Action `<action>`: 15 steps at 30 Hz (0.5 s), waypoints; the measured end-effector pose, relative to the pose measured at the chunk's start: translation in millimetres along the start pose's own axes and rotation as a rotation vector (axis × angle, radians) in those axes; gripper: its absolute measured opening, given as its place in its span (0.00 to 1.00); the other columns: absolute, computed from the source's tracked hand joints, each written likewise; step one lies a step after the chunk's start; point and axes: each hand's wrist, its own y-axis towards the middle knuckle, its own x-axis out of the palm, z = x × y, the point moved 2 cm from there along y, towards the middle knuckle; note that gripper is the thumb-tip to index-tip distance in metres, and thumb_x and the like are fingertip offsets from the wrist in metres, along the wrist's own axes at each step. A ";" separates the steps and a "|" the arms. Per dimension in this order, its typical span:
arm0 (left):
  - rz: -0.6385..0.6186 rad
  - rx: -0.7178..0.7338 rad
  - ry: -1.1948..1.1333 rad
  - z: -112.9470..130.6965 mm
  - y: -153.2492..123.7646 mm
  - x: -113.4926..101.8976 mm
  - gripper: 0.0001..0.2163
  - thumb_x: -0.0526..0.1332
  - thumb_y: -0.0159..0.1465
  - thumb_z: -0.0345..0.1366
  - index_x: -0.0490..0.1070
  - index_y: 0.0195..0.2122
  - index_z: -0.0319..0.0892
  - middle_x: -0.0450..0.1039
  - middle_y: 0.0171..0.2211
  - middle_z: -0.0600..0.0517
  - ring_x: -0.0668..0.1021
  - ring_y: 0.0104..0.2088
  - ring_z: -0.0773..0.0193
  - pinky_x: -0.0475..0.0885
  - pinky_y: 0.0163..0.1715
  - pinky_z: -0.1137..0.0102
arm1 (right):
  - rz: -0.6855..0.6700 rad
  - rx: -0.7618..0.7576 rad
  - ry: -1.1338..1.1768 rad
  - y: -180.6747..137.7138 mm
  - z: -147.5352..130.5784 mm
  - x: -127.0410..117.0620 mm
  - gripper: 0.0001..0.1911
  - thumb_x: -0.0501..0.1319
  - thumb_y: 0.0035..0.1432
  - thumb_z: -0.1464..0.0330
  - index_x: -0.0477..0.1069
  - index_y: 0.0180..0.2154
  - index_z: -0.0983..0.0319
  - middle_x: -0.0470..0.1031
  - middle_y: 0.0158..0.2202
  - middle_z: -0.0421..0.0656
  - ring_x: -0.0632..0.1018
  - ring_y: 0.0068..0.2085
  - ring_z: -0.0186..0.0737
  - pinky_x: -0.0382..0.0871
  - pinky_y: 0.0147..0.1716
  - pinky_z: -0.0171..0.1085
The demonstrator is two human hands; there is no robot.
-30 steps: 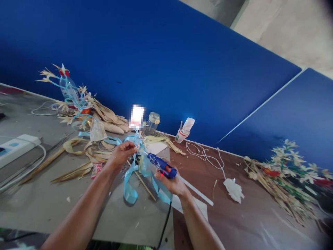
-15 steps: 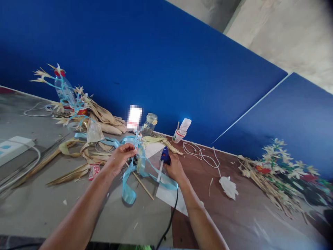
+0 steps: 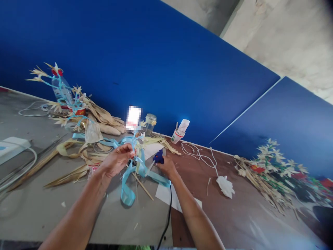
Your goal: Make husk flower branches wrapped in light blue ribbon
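My left hand (image 3: 121, 156) is closed, pinching a stem wrapped in light blue ribbon, with a pale husk flower (image 3: 140, 136) near its top. Long loops of light blue ribbon (image 3: 128, 196) hang below that hand onto the table. In my right hand (image 3: 168, 166) is a blue glue gun (image 3: 158, 157), a clear glue stick jutting from it towards me and a black cord trailing to the table's front edge. The glue gun is close to the right of the stem; whether its nozzle touches anything cannot be made out. A thin wooden stick (image 3: 143, 187) lies beneath the ribbon.
Dried husks (image 3: 69, 175) and a white power strip (image 3: 13, 149) lie on the left. At the back stand a plastic bottle (image 3: 61, 88), a glass jar (image 3: 150, 124) and a paper cup (image 3: 178, 135). A white cable (image 3: 200, 156) and flower bunch (image 3: 278, 163) are right.
My right hand has brought the glue gun left, closer to the stem in my left hand. The left hand keeps its pinch. The whole view has shifted slightly.
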 end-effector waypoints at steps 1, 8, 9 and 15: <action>-0.003 0.002 -0.004 0.8 -0.2 -1.2 0.11 0.70 0.42 0.37 0.69 0.21 0.41 0.69 0.22 0.53 0.69 0.24 0.68 0.65 0.27 0.70 | -0.005 -0.007 -0.005 -0.4 -1.0 -0.6 0.13 0.61 0.47 0.63 0.70 0.34 0.64 0.70 0.35 0.47 0.72 0.38 0.44 0.64 0.38 0.38; -0.071 -0.090 0.182 -2.9 -1.7 7.8 0.10 0.70 0.44 0.38 0.70 0.22 0.41 0.70 0.23 0.53 0.69 0.23 0.68 0.64 0.25 0.71 | 0.041 0.055 -0.031 -14.5 -6.2 -12.2 0.19 0.63 0.46 0.63 0.71 0.41 0.63 0.69 0.44 0.51 0.72 0.43 0.48 0.63 0.43 0.44; -0.079 -0.091 0.193 -3.9 -1.6 9.2 0.10 0.69 0.45 0.38 0.69 0.22 0.41 0.70 0.23 0.53 0.69 0.23 0.68 0.63 0.25 0.72 | 0.103 0.036 0.019 -17.5 -8.3 -16.9 0.19 0.62 0.47 0.63 0.71 0.42 0.63 0.69 0.45 0.51 0.71 0.45 0.49 0.62 0.44 0.45; -0.110 -0.081 0.226 -7.8 1.9 4.7 0.10 0.68 0.47 0.37 0.69 0.24 0.40 0.68 0.22 0.56 0.67 0.22 0.71 0.61 0.25 0.74 | 0.003 -0.181 0.793 -30.2 -49.1 -30.4 0.15 0.54 0.55 0.60 0.73 0.36 0.62 0.76 0.36 0.45 0.75 0.39 0.40 0.66 0.41 0.38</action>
